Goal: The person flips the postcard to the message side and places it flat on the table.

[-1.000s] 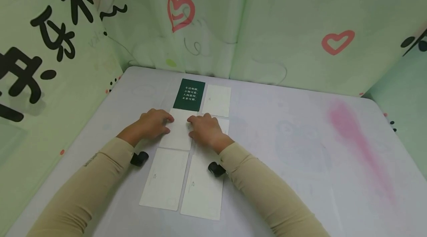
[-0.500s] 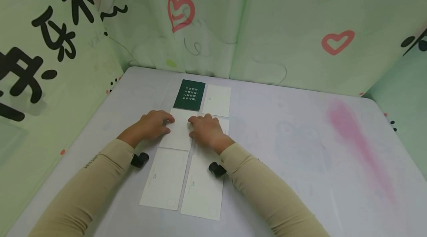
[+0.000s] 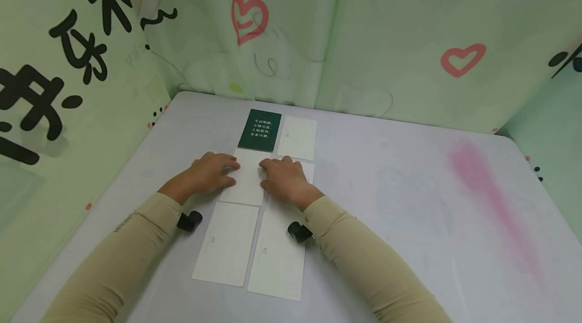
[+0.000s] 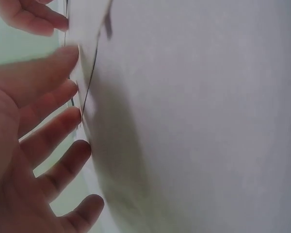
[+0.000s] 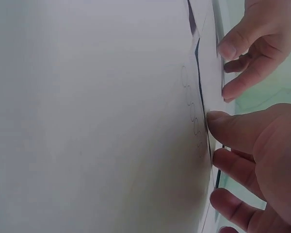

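A white card lies flat on the table between both hands. My left hand rests its fingertips at the card's left edge; in the left wrist view its fingers are spread and loosely extended. From the other side, my right hand touches the right edge with thumb and fingertips, partly covering another white card. The right wrist view shows the right thumb against the card edge. A dark green card with white characters adjoins the far edge.
More white cards lie in two columns: a back-right card, a near-left card and a near-right card. The white table has a pink smear at right. A pale green curtain rises behind it.
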`<control>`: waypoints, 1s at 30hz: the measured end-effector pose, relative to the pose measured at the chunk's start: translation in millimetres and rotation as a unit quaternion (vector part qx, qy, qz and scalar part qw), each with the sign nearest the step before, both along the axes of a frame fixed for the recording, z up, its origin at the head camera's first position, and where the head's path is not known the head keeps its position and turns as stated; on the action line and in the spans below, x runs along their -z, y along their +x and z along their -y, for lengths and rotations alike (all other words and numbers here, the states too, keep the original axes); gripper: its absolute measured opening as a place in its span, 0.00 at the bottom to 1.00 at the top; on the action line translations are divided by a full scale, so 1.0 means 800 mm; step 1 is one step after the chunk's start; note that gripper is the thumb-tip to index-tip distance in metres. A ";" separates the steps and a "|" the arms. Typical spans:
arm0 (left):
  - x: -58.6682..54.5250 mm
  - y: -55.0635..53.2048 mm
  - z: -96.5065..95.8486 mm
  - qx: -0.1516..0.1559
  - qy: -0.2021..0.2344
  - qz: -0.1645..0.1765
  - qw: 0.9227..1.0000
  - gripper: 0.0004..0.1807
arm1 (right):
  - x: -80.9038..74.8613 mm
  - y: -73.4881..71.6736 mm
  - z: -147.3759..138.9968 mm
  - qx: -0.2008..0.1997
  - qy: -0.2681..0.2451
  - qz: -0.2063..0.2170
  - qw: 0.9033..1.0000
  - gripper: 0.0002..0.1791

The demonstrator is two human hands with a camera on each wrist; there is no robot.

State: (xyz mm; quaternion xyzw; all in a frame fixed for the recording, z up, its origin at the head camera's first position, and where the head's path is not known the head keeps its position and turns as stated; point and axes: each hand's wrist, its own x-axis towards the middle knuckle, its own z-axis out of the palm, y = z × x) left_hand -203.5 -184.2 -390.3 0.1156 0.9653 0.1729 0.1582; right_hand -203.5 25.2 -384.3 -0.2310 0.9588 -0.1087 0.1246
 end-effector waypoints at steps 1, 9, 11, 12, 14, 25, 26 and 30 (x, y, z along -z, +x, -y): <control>0.000 0.000 0.000 0.001 0.003 0.001 1.000 0.25 | 0.000 0.000 0.000 0.000 0.000 0.000 1.000 0.27; 0.000 -0.001 0.000 0.002 0.000 -0.002 1.000 0.25 | 0.001 0.000 0.000 0.001 -0.010 0.008 1.000 0.27; -0.002 -0.002 -0.002 0.004 -0.007 -0.003 1.000 0.25 | 0.002 -0.001 0.000 0.000 -0.015 0.008 1.000 0.27; -0.002 -0.003 -0.002 0.005 -0.010 -0.002 1.000 0.24 | 0.002 -0.001 0.000 0.000 -0.019 0.007 1.000 0.27; -0.003 -0.005 -0.003 0.009 -0.013 0.001 1.000 0.24 | 0.002 -0.002 -0.002 0.001 -0.028 0.002 1.000 0.27; -0.004 -0.063 0.003 -0.046 0.115 -0.015 0.992 0.29 | -0.006 -0.061 -0.018 0.033 -0.052 -0.050 0.997 0.26; -0.004 -0.070 0.002 -0.049 0.125 -0.015 0.991 0.30 | -0.006 -0.067 -0.018 0.037 -0.045 -0.051 0.997 0.28; -0.002 -0.094 -0.007 -0.048 0.135 0.010 0.990 0.34 | -0.005 -0.087 -0.013 0.039 -0.017 -0.041 0.998 0.34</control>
